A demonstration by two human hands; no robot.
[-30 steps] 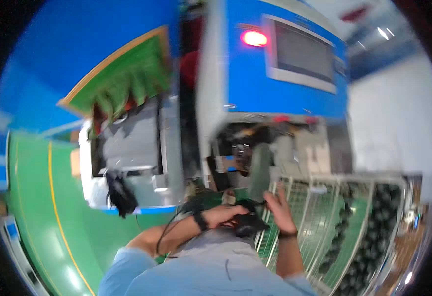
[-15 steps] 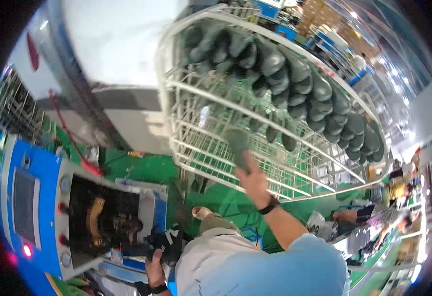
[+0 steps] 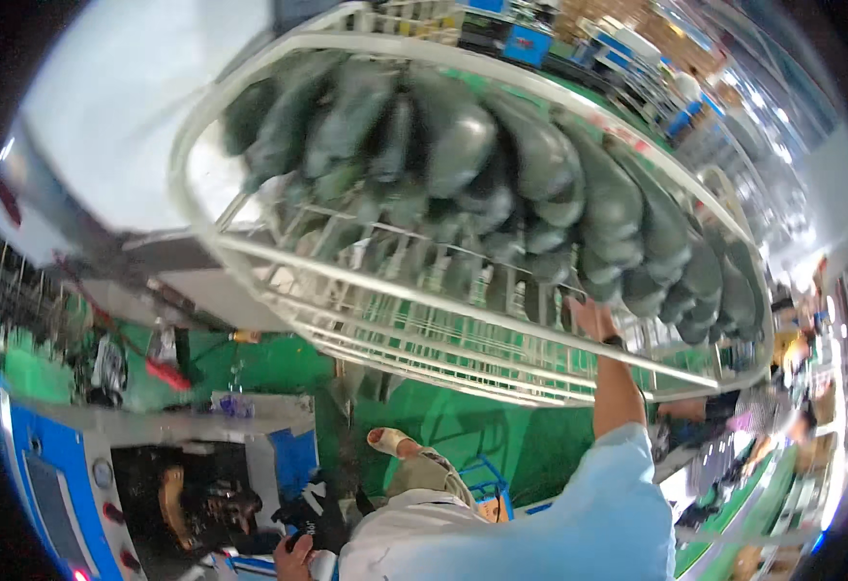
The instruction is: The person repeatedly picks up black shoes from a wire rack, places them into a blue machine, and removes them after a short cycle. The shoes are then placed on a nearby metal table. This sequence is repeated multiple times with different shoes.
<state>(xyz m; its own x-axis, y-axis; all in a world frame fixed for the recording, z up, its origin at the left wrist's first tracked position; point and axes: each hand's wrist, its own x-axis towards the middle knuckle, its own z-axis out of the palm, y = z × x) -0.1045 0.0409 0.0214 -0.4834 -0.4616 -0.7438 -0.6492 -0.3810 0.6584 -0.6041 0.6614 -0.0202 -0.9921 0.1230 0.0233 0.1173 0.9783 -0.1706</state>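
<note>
A white wire rack (image 3: 250, 247) fills the upper half of the view, loaded with several rows of dark grey shoe-shaped pieces (image 3: 540, 155). My right hand (image 3: 590, 316) reaches up into the rack's lower right part, among the wires and right below the dark pieces. Whether it grips one is hidden by the wires. There is a dark band on that wrist. My left hand (image 3: 293, 559) is low at the bottom edge, closed around a black object (image 3: 316, 513) beside the open front of a blue machine (image 3: 56, 504).
The floor (image 3: 443, 416) is green, and my shoe (image 3: 390, 443) shows on it. A grey ledge (image 3: 201, 421) on the machine carries small items. A small blue crate (image 3: 487, 479) stands by my leg. Other people (image 3: 802, 358) work at the right.
My view has swung from the blue machine up to the rack. My right hand has left the black object and risen into the rack. The left hand has stayed low with the black object.
</note>
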